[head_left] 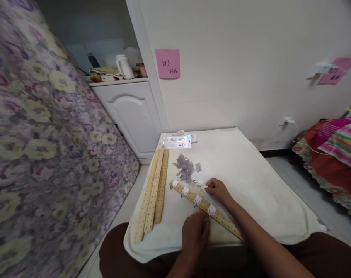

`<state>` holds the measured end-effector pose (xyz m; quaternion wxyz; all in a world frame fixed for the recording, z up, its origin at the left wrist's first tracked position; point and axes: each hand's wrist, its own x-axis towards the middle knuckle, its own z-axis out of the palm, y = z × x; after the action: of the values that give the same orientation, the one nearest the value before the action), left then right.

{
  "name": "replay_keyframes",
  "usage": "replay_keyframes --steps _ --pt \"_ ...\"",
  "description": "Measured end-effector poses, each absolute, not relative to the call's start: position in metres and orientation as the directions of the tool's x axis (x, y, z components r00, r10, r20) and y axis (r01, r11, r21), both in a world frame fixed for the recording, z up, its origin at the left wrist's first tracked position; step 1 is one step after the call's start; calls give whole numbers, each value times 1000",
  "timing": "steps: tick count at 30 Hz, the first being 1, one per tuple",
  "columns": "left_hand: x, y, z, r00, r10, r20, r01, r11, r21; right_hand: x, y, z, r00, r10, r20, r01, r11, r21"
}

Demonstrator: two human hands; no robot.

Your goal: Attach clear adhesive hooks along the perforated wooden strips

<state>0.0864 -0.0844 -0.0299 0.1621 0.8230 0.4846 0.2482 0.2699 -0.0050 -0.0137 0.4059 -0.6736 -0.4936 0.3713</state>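
The single head-worn camera is looking forward and down from close by, framing the worktop (236, 166) at lower centre and the wall (236, 58) behind it at upper right.

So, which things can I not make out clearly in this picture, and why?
All in the head view:
Left hand: fingertips mostly hidden by the hand itself; any grip is unseen.
White piece: partly covered by the right hand; a firm pinch cannot be confirmed.
Perforated strip: near end runs behind the right forearm.
Grey packets: overlapping, too small to count.
Clear package: any print too small to read.
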Motion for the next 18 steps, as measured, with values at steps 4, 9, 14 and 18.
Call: replay_keyframes --steps 4,9,14,18 --pt "86 -85 -25 398 881 255 690 -471 549 279 -20 -1 182 977 -113 198 -149 -969" --pt "85 -85 -22 379 885 272 659 -464 593 297 -57 14 144 982 -120 27 -125 -992" --pt "82 -86 -23 353 894 276 626 -445 640 319 -93 8 95 987 -129 -31 -126 -991" --pt "79 -94 -17 320 908 272 579 -414 702 332 -112 4 70 987 -144 -33 -142 -989"
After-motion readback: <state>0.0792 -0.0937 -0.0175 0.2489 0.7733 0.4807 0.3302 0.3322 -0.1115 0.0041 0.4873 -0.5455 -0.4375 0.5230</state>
